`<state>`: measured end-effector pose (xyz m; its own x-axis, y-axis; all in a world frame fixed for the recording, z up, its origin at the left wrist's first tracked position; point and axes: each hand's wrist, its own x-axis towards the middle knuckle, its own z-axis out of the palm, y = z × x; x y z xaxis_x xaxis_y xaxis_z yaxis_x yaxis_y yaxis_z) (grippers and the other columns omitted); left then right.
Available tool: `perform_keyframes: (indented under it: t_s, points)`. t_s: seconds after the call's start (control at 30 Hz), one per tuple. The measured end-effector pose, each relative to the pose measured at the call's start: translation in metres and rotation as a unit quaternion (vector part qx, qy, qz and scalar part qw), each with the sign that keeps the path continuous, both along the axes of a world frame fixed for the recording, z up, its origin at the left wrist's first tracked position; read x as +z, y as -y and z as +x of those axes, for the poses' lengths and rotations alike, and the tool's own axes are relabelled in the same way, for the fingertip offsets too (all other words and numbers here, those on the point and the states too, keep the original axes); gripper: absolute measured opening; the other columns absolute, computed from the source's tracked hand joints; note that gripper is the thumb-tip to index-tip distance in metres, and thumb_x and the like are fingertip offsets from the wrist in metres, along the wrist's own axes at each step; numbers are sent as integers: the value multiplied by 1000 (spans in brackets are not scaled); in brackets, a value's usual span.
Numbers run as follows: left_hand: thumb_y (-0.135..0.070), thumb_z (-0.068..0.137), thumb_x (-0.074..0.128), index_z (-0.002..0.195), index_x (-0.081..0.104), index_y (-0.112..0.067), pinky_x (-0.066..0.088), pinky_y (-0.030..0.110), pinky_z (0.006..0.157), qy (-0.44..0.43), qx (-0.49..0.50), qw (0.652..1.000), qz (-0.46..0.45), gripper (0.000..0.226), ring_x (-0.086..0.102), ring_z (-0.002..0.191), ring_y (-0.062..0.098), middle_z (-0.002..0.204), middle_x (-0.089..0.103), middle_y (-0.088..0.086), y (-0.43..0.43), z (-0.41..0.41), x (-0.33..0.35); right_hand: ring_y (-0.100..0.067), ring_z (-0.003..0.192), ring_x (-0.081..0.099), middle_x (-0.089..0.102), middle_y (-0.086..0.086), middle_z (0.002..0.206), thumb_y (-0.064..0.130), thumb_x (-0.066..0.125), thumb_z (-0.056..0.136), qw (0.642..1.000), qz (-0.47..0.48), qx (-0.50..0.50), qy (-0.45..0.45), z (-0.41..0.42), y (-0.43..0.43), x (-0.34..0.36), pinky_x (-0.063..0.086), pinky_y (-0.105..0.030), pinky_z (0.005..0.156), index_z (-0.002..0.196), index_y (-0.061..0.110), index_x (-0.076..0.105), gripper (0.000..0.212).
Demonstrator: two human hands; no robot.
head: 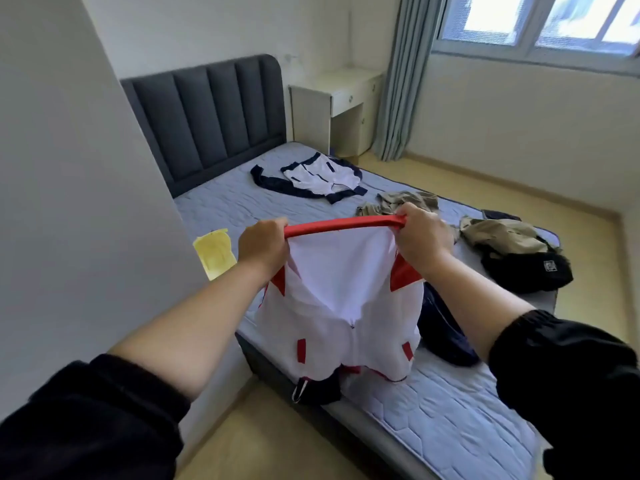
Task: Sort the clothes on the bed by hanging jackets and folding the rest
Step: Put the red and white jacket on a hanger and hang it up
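I hold a white jacket with red trim [341,306] up above the near corner of the bed [460,424]. My left hand [263,245] grips one end of its red collar and my right hand [420,237] grips the other end, stretching the collar flat between them. The jacket hangs open towards me, its zip and red pocket strips showing. A white and navy jacket [320,178] lies spread near the headboard. Olive clothes [398,202] and a khaki garment [502,233] lie at the right side of the mattress, with a black garment [530,271] beside them. A dark navy garment [443,337] lies behind the held jacket.
A yellow item [214,252] sits at the bed's left edge by the white wall [69,202]. A dark strap with a metal ring [311,389] hangs over the bed's near edge. A white desk [339,109] and grey curtain [405,81] stand beyond the headboard [207,116].
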<state>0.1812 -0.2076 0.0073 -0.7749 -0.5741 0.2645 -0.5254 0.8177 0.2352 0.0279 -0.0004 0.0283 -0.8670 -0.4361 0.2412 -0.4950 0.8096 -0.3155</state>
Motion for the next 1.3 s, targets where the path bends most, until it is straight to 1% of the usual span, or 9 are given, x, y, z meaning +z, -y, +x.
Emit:
perform_keyframes:
  t_s: [0.1, 0.2, 0.33, 0.43, 0.57, 0.8, 0.97, 1.17, 1.3]
  points:
    - [-7, 88, 45, 92, 63, -8, 46, 35, 71, 85, 46, 993, 75, 19, 59, 90, 36, 95, 63, 14, 42, 22, 4, -30, 80, 59, 63, -9, 87, 17, 50, 87, 990, 20, 4, 143, 13, 51, 5, 43, -28, 64, 89, 13, 65, 16]
    - [-1, 85, 42, 77, 60, -10, 43, 31, 66, -16, 93, 975, 203, 21, 58, 82, 33, 86, 64, 13, 79, 37, 4, -24, 64, 58, 60, -4, 68, 13, 51, 86, 972, -124, 5, 201, 39, 102, -2, 35, -22, 50, 74, 11, 65, 19]
    - [5, 81, 33, 68, 56, -23, 56, 35, 56, -118, 105, 889, 430, 39, 62, 68, 27, 73, 57, -1, 116, 61, -13, -18, 30, 44, 45, -11, 51, -3, 35, 85, 895, -166, -40, 413, 67, 162, -16, 36, -20, 42, 66, 3, 48, 24]
    - [7, 74, 27, 69, 62, -22, 50, 26, 49, -117, 86, 877, 458, 46, 57, 60, 23, 66, 52, -3, 137, 75, -29, -18, 24, 46, 47, -13, 50, -4, 32, 85, 852, -217, -68, 471, 79, 191, -34, 40, -21, 33, 71, -1, 49, 21]
    - [8, 73, 24, 92, 71, -20, 57, 35, 63, -111, 111, 841, 517, 58, 61, 67, 21, 72, 64, 3, 156, 79, -56, -22, 30, 56, 53, -18, 61, -1, 32, 92, 809, -216, -81, 540, 78, 220, -71, 47, -26, 32, 80, -4, 48, 20]
    - [7, 81, 31, 93, 71, -22, 56, 38, 79, -184, 228, 753, 590, 51, 61, 79, 24, 80, 64, 4, 166, 37, -118, -27, 51, 58, 56, -14, 65, 4, 40, 82, 862, -166, -45, 477, 41, 254, -151, 54, -36, 56, 71, 9, 54, 19]
    - [12, 81, 43, 93, 71, -14, 56, 44, 84, -203, 311, 688, 624, 40, 62, 80, 28, 82, 64, 11, 174, -13, -177, -24, 64, 41, 41, -9, 59, 0, 45, 78, 926, -52, 30, 372, -11, 271, -206, 28, -29, 50, 49, 11, 39, 32]
    - [8, 76, 42, 75, 68, -22, 55, 46, 87, -202, 373, 670, 609, 40, 66, 91, 35, 87, 70, 14, 194, -80, -258, -27, 72, 50, 54, -9, 65, -5, 42, 78, 909, 2, 63, 411, -69, 298, -292, 33, -31, 61, 60, 11, 47, 24]
    - [4, 77, 44, 85, 71, -19, 53, 40, 91, -182, 401, 686, 580, 36, 65, 97, 31, 96, 71, 11, 214, -106, -315, -27, 81, 54, 58, -11, 78, 1, 40, 84, 882, 29, 59, 466, -92, 327, -354, 37, -31, 65, 81, 3, 61, 21]
